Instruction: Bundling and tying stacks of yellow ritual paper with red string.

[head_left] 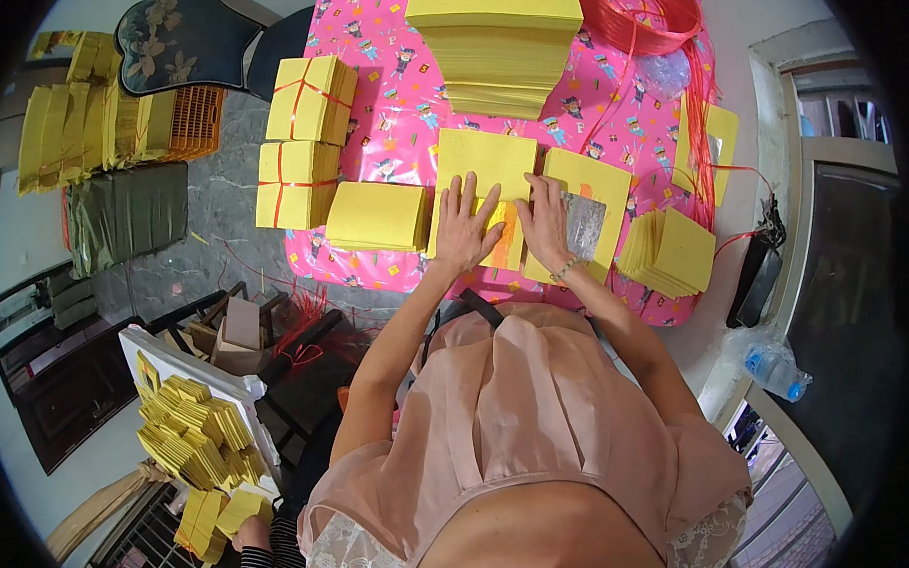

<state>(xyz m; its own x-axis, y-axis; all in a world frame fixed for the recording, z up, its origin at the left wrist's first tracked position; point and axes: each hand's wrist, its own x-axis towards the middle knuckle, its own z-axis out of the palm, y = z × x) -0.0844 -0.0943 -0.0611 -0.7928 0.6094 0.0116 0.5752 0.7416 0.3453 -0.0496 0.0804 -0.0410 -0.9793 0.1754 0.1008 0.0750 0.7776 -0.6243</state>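
My left hand (464, 224) lies with its fingers spread on a yellow joss paper sheet (485, 155) at the table's near edge. Beside its thumb shows a gold-orange foil patch (509, 240). My right hand (547, 224), fingers stretched out, rests where this sheet borders a second yellow sheet (603, 177). That one bears a silver foil patch (586, 224). Neither hand grips anything. Left of my left hand lies a flat stack of yellow paper (375, 215); a folded stack (672, 251) sits at the right.
Red-tied yellow bundles (297, 194) line the left of the pink-covered table (399, 136). At the far side stand a tall paper stack (497, 57) and a red string coil (646, 22). A co-worker's hand (251, 531) touches yellow paper at the lower left. A plastic bottle (775, 368) lies right.
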